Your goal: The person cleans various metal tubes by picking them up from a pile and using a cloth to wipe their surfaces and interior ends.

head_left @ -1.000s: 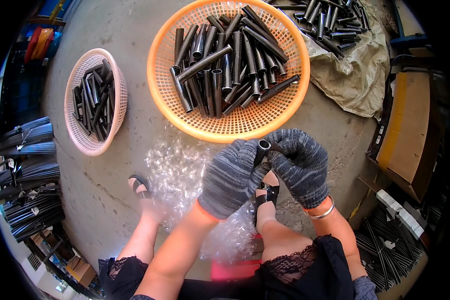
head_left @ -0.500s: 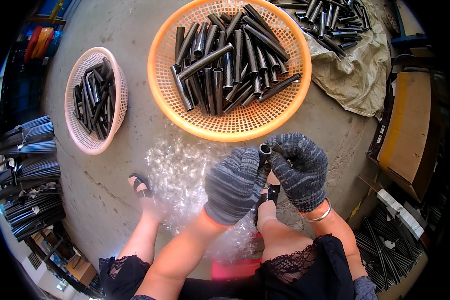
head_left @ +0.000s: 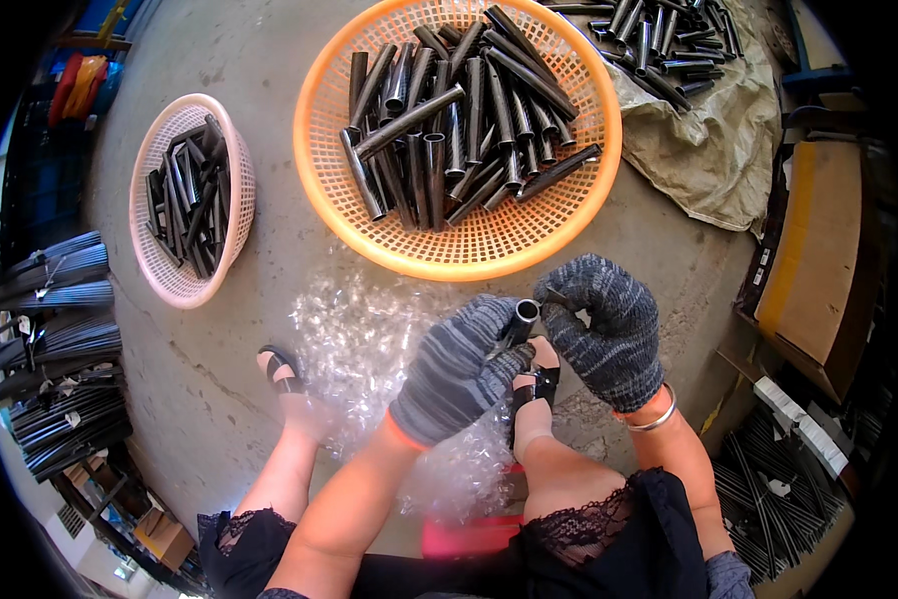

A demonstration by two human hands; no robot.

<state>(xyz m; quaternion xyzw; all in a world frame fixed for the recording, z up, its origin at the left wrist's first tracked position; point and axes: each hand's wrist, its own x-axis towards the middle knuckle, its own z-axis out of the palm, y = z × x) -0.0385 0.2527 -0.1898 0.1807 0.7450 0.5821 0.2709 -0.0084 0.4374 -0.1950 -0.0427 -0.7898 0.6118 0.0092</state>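
Observation:
My left hand (head_left: 457, 371), in a grey striped knit glove, is closed around a short black metal tube (head_left: 526, 311). The tube's round open end points up toward me. Just to its right, my right hand (head_left: 608, 329), gloved alike, is pinched with thumb and forefinger together. A small dark, thin piece (head_left: 556, 297) shows at those fingertips; its kind is too small to make out. A narrow gap separates it from the tube's rim. Beyond both hands stands a big orange plastic basket (head_left: 409, 262) holding many similar black tubes (head_left: 435, 180).
A smaller pink basket (head_left: 195, 295) with black pieces stands at the left. Clear plastic scraps (head_left: 354, 349) cover the floor between my feet. More tubes lie on a beige sack (head_left: 713, 170) at the far right. A cardboard box (head_left: 808, 250) and rod bundles (head_left: 768, 499) line the right side.
My hands have moved apart. The right hand has shifted slightly up and away from the tube's rim, and the left has tilted, showing more of the tube.

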